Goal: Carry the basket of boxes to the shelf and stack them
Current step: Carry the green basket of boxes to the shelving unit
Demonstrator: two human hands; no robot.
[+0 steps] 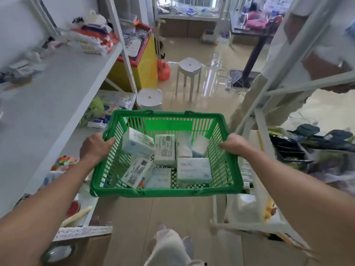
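Observation:
A green plastic basket [165, 191] hangs in front of me above the floor, held level by both hands. My left hand [95, 147] grips its left rim and my right hand [233, 144] grips its right rim. Inside lie several white and pale blue boxes [193, 169], some flat, some standing on edge, one tilted against the left wall. A white shelf [57, 89] runs along my left, its wide middle board mostly bare at this end.
Two white stools [189, 66] [149, 97] stand on the glossy floor ahead. A yellow and red chest [142, 60] sits behind the left shelf. A white metal rack [255, 120] with goods lines my right. Another person's legs [269, 100] stand beside that rack.

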